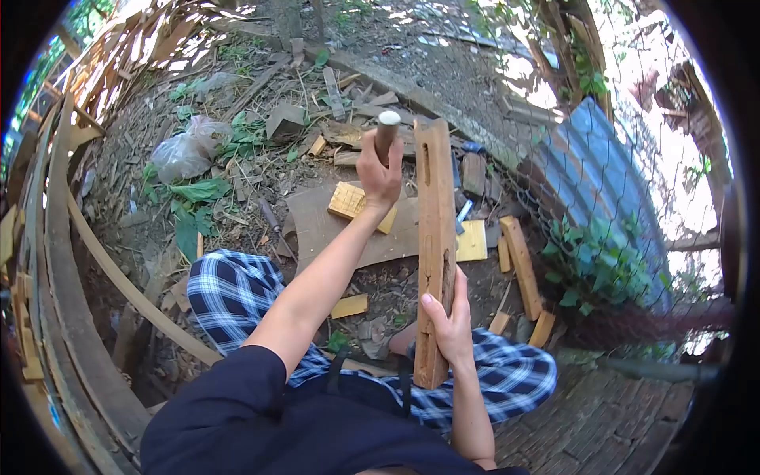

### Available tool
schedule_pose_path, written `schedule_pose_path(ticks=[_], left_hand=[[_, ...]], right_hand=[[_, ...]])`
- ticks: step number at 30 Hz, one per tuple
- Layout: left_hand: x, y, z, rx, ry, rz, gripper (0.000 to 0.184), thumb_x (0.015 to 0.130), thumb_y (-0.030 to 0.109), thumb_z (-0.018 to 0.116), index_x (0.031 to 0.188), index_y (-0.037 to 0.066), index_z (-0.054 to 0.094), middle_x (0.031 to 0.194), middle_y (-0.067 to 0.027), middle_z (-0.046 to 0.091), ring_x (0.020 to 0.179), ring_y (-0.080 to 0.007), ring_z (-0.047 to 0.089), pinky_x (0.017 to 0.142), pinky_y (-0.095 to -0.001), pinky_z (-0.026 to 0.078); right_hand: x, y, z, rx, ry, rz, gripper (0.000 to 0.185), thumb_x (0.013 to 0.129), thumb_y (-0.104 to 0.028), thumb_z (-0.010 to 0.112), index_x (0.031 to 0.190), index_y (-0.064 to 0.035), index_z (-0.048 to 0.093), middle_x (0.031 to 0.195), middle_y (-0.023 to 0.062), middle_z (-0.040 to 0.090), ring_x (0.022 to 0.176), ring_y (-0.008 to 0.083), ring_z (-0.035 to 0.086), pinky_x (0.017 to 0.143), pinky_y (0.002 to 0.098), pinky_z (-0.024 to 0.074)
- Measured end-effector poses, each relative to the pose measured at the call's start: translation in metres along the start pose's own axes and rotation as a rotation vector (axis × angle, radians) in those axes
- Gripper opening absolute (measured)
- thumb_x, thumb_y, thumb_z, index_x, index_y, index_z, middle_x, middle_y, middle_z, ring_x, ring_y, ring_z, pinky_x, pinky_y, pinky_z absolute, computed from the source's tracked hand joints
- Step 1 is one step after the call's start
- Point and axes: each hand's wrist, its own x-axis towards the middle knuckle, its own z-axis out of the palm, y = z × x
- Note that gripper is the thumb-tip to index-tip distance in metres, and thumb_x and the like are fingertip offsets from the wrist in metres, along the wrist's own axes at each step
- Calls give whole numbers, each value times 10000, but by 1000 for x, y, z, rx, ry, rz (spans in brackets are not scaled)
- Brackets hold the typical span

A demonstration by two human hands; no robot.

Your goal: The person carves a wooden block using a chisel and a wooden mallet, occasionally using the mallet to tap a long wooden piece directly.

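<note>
My left hand (380, 176) is raised in front of me, its fingers wrapped round the brown handle of a tool (385, 142). That handle ends in a round white tip; the rest of the tool is hidden, so I cannot tell its kind. A long wooden beam (434, 214) with several slots cut in it stands nearly upright over my lap. Gripping its lower part is my right hand (453, 324), thumb across the front face. Below the left hand, a yellowish wood block (347, 200) lies on a flat brown sheet (313, 226).
Wood offcuts (522, 269) and a yellow board piece (473, 241) lie to the right. Beyond them are a wire fence with a blue corrugated sheet (602, 166) and a leafy plant (606, 261). Long planks (67, 261) line the left side. A plastic bag (190, 149) rests on the littered ground.
</note>
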Motion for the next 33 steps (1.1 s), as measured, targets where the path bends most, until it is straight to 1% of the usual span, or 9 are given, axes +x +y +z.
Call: schedule_pose_path(ticks=[4, 6, 8, 11, 13, 15, 18, 21, 33], left_hand=[[-2, 0, -9, 138, -103, 170, 313, 920, 198, 632, 1133, 28, 480, 1008, -182, 488, 909, -342, 519, 817, -400, 441], [2, 5, -14, 139, -95, 212, 312, 898, 171, 659, 1109, 29, 479, 1003, -177, 489, 896, -346, 521, 803, -403, 445], [9, 9, -17, 121, -110, 267, 337, 843, 106, 723, 1051, 36, 466, 968, -161, 498, 839, -336, 537, 736, -398, 458], [13, 2, -18, 14, -232, 136, 333, 848, 103, 715, 1056, 49, 460, 929, -154, 519, 793, -328, 559, 689, -401, 467], [18, 3, -17, 51, -196, 187, 336, 847, 100, 708, 1062, 68, 453, 862, -170, 570, 744, -362, 609, 640, -419, 471], [21, -9, -16, -18, -271, -15, 303, 864, 142, 694, 1042, 72, 460, 803, -188, 606, 731, -401, 641, 607, -434, 471], [36, 1, -18, 71, -126, 81, 250, 896, 223, 667, 976, 57, 498, 746, -185, 608, 710, -392, 648, 588, -426, 471], [42, -7, -19, -4, -64, -97, 266, 893, 240, 681, 996, 52, 523, 765, -159, 618, 697, -356, 640, 622, -407, 478], [32, -10, -20, 125, 24, -36, 251, 905, 230, 673, 952, 47, 507, 755, -164, 594, 671, -354, 616, 614, -406, 468]], right_hand=[[5, -9, -11, -76, 21, -40, 654, 877, -196, 653, 1421, -7, 344, 1186, 196, 603, 1077, 261, 608, 946, 370, 468], [6, -10, -11, -96, 47, -74, 653, 879, -180, 649, 1426, -8, 337, 1122, 182, 633, 986, 257, 644, 887, 366, 504], [5, -9, -9, -84, 38, -59, 655, 877, -174, 650, 1428, -8, 336, 1137, 181, 626, 1001, 254, 637, 896, 364, 498], [2, -7, -2, -54, 25, -22, 659, 876, -169, 651, 1431, -7, 335, 1165, 177, 610, 1029, 249, 621, 915, 360, 487], [0, -3, 2, -42, 14, -6, 661, 875, -169, 651, 1432, -7, 335, 1178, 175, 602, 1043, 246, 612, 925, 359, 482], [-3, -1, 6, -55, 4, -11, 664, 875, -171, 653, 1433, -3, 335, 1188, 171, 590, 1068, 244, 595, 938, 357, 473], [-9, -5, 10, -36, 8, 28, 670, 873, -169, 657, 1435, 2, 335, 1177, 169, 588, 1070, 246, 589, 936, 355, 471], [-12, -4, 10, -21, 5, 31, 669, 875, -166, 655, 1435, 10, 332, 1180, 167, 581, 1065, 244, 586, 937, 352, 469], [-14, -5, 10, -6, 30, 63, 682, 877, -170, 658, 1441, 17, 322, 1223, 169, 551, 1062, 244, 586, 939, 354, 467]])
